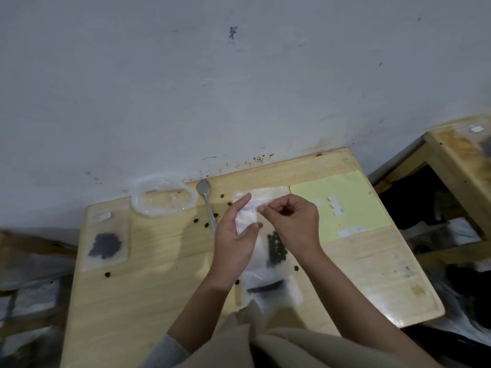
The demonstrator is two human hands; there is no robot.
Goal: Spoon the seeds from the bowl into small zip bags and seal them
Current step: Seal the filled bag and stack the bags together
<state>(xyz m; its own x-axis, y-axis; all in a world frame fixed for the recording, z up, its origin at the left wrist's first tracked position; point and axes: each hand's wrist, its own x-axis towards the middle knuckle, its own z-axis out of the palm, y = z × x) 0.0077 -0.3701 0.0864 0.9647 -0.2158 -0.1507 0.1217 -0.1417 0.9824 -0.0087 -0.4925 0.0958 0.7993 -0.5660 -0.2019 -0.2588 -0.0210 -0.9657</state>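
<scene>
Over the middle of the wooden table [148, 293], both hands hold a small clear zip bag [247, 217] by its top. My left hand [235, 235] has the bag between thumb and fingers. My right hand [291, 221] pinches the bag's top edge. Dark seeds [276, 248] show in a clear bag just below the hands. A clear plastic bowl [162, 199] stands at the back of the table by the wall and looks nearly empty. To the right of the bowl, a metal spoon [208, 205] lies on the table. A filled bag of dark seeds [106, 245] lies flat at the left.
Loose seeds [206, 224] are scattered around the spoon and the table's middle. A yellow sheet [342, 205] with white labels lies at the right. Another clear bag [268, 290] lies near the front edge. A second wooden table [457, 160] stands to the right.
</scene>
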